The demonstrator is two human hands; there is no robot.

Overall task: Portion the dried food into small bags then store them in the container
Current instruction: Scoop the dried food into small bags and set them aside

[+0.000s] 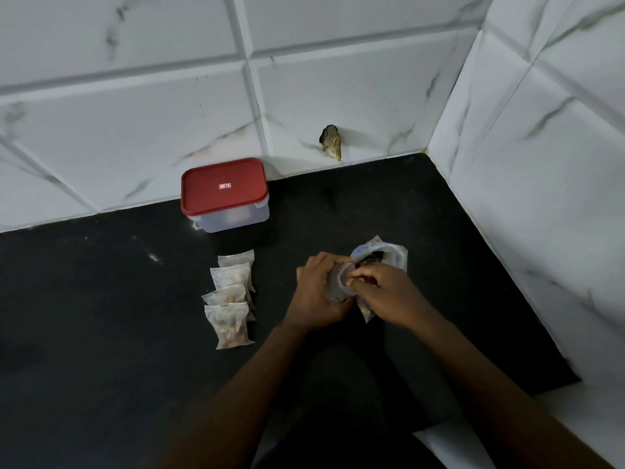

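The two hands meet over the black countertop (118,299). The left hand (314,292) curls round a small plastic bag (340,282) and holds it up with its mouth open. The right hand (385,292) touches the left, its fingertips bunched at that mouth and pinching the rim. Just beyond the right hand lies the larger bag of dried food (395,253), its top gaping (dark pieces show inside). Left of the left hand, a little apart from it, four filled bags (231,299) lie in an overlapping row running away from the person. Past the far end of that row stands the clear container (233,218), its red lid (223,187) on, against the tiled wall (135,130).
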